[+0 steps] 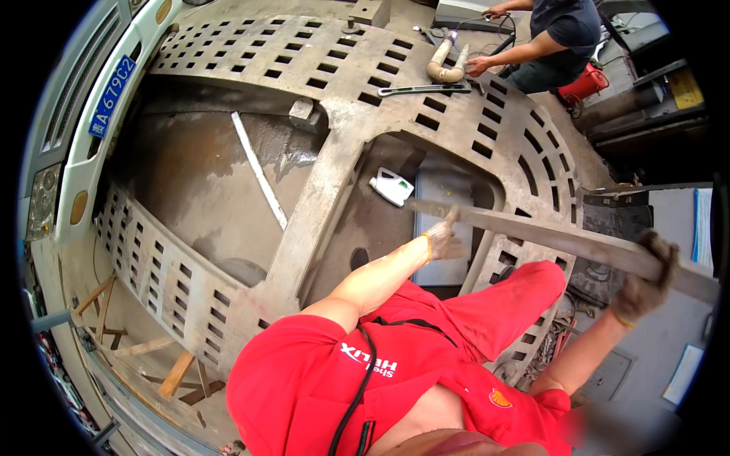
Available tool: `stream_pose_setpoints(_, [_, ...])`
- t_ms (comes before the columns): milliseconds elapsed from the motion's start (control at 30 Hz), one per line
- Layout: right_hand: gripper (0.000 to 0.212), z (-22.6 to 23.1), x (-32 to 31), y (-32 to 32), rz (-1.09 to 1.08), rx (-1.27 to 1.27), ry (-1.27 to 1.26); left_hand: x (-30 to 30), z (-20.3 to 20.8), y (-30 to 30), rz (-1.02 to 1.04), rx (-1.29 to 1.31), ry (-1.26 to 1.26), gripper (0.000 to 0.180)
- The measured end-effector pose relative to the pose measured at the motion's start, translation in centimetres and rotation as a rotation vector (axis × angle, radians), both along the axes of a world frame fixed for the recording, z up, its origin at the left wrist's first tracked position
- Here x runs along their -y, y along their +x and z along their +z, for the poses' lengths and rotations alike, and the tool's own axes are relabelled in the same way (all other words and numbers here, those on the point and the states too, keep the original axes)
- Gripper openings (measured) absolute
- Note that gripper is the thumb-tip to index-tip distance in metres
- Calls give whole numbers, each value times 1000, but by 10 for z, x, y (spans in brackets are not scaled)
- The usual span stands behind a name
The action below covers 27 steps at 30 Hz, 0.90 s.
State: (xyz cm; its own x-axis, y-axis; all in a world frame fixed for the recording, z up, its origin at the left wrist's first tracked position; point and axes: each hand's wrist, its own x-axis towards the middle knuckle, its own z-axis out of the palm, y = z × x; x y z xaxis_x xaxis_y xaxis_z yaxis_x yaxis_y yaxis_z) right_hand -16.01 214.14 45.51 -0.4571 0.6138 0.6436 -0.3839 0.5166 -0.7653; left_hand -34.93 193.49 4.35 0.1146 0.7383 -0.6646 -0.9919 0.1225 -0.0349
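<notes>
A long flat greyish bar (559, 232) runs from beside the white jug out to the far right. My right hand (645, 280), in a dirty work glove, is closed round the bar near its right end. Nearer the other end, my left hand (446, 239) wears a pale glove; one digit lies across the bar and the rest of the hand is just below it, loosely closed. Beyond the bar's blurred left tip a white plastic jug (392, 187) lies inside an opening of the large slotted metal frame (334, 121). Under my left hand is a light grey panel (441, 199).
Another person (559, 42) works at the far right beside a bent pipe (447, 64) and a long tool (424, 90). A white strip (258, 169) lies in the larger opening. A vehicle front (84, 144) stands left, wooden pieces (179, 372) lower left, a red object (584, 83) upper right.
</notes>
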Motion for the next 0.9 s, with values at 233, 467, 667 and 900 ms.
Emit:
stream_pose_setpoints(233, [34,52,-104,98,272,-384,-535,-110,92,-65,585,177,584,59])
stream_pose_setpoints(467, [60,-56,-239,54,-287,-53,-167,-283,58,-87,479,92,312,38])
stream_pose_setpoints(667, [23,-268,-406,-13,-49,-418,-850,-426,12,-110,358,-66,412,41])
stream_pose_setpoints(900, [19,-383,-595,-10,-122,-576,-1093,-446,-52,-213,-417,-894,190,46])
